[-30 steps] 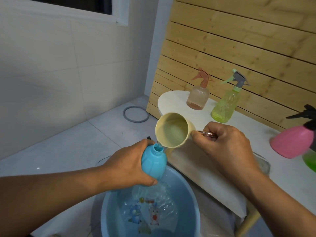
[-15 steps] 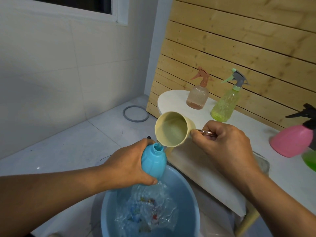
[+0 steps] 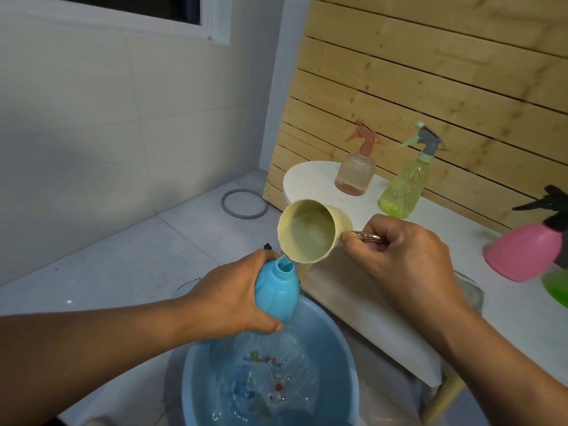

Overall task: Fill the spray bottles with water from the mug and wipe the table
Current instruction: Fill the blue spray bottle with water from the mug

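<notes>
Since the frame half a second back, little had shifted: the mug had tipped a touch further and the water in the basin [image 3: 344,358] had churned up harder, blurring the cartoon print on its floor. Biggest first: the white table [image 3: 507,302] ran along the slatted wooden wall [image 3: 430,72], smooth and matt, with rounded corners, and the round blue plastic basin sat on the floor just beside its near edge. On the table stood the pink bottle [image 3: 522,256], opaque and dome-shaped, the yellow-green bottle [image 3: 402,189], clear and faceted, and the peach bottle [image 3: 355,176], ribbed and translucent, all three with trigger heads on. The left hand [image 3: 227,299] was wrapped round the blue bottle [image 3: 276,293], a glossy, softly ribbed bulb with its cap off, held tilted over the basin. The right hand [image 3: 405,259] pinched the thin metal handle of the cream mug [image 3: 310,232], whose lip hung just above the bottle's narrow neck, a fine stream running in. To my eye the pour wanted patience: keep the lip close over that small mouth, keep the tilt gentle, and keep the bottle above the basin so overflow lands there and not on the table. Water seemed to be spilling down past the bottle, so easing off looked wise.
</notes>
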A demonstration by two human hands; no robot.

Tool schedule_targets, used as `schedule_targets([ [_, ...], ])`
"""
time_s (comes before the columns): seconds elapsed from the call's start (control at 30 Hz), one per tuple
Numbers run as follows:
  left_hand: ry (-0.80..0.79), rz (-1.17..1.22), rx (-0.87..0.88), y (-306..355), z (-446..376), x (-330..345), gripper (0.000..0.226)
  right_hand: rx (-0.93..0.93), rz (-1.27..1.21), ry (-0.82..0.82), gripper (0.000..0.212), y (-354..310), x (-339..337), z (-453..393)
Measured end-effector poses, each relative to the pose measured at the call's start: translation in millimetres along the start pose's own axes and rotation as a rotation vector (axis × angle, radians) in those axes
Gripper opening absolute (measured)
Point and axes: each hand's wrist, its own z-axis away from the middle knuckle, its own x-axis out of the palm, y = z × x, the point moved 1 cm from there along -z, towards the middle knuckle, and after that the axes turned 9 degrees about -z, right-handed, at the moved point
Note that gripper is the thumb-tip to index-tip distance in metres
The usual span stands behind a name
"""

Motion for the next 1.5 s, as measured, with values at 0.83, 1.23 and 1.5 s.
schedule_targets([
  [0.83, 0.018, 0.038, 0.007, -0.9, 0.3, -0.5, 0.090, -0.045, 0.010, 0.019, 0.040, -1.2, -2.6, 1.6],
  [1.23, 0.023, 0.051, 0.017, 0.6, 1.5, -0.7, 0.090, -0.104, 0.053, 0.036, 0.040, -2.7, -3.4, 3.6],
  [1.5, 0.023, 0.061, 0.016, 1.9, 2.1, -0.4, 0.088, -0.130, 0.080, 0.043, 0.040, -3.6, -4.6, 4.6],
])
